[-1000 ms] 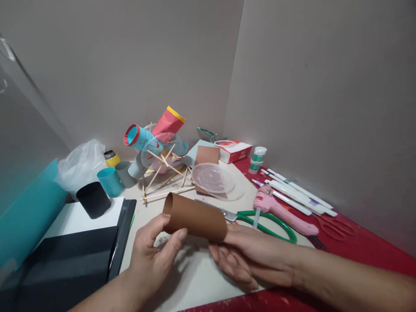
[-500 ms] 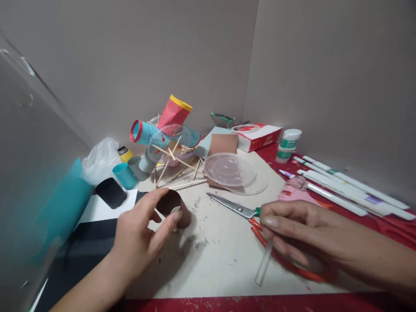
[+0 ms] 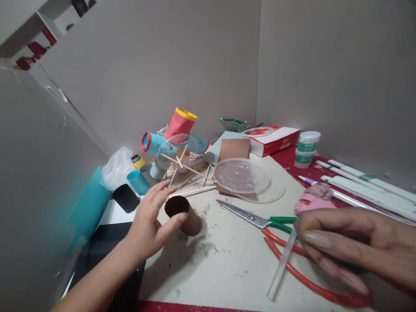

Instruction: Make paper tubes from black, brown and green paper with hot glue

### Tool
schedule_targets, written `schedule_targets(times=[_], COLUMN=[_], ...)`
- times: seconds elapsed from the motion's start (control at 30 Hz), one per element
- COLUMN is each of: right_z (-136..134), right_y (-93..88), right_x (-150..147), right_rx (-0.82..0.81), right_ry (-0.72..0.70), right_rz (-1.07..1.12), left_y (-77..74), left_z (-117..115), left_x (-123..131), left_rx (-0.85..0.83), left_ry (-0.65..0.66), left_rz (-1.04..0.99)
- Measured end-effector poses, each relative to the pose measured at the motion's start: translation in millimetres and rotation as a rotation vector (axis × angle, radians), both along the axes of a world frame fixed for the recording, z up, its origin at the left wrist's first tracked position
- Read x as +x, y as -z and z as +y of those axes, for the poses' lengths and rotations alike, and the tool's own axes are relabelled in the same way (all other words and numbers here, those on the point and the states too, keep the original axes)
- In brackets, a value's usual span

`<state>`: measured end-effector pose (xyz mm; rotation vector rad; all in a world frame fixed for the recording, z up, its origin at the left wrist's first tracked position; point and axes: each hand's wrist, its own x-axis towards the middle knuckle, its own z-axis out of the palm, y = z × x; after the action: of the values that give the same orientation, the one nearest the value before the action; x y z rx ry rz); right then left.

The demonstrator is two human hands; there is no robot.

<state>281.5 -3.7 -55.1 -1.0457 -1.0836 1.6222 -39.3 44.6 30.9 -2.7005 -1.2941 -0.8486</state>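
Note:
A short brown paper tube [image 3: 191,220] stands slightly tilted on the pale board. Beside it, my left hand [image 3: 151,219] is open, fingers spread, with the thumb close to the tube's rim; whether they touch I cannot tell. On the right, my right hand [image 3: 341,242] pinches the upper end of a clear glue stick [image 3: 281,271], which slants down over the scissors. Those scissors [image 3: 253,218], with red and green handles, lie under and beside my right hand, blades pointing at the tube; part of the handles is hidden.
Thin wooden sticks [image 3: 191,167] and a red-and-blue paper tube model [image 3: 182,125] stand behind. Clear plastic lids [image 3: 242,175], a red-white box [image 3: 276,141], stacked small tubs [image 3: 307,149] and white markers [image 3: 367,186] lie rightward. Coloured tubes [image 3: 138,182] and a black piece [image 3: 126,198] are left.
My left hand has opened wider and drawn back from the brown tube's rim. My right hand, still holding the glue stick, has shifted right, uncovering the green handle. The view has tilted a little.

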Motion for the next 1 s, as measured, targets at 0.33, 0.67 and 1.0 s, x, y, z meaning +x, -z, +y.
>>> schedule_targets(times=[0.33, 0.67, 1.0], right_z=[5, -2, -5], right_y=[3.1, 0.5, -4.3], right_x=[-2, 2, -3], right_rx=[-0.021, -0.032, -0.039], right_ry=[-0.345, -0.407, -0.342], right_rz=[-0.161, -0.230, -0.272], left_y=[24.8, 27.1, 33.5], left_z=[19, 22, 3], left_x=[17, 10, -12], left_rx=[-0.111, -0.078, 0.231], left_ry=[0.044, 0.035, 0.192], left_rz=[0.326, 0.199, 0.105])
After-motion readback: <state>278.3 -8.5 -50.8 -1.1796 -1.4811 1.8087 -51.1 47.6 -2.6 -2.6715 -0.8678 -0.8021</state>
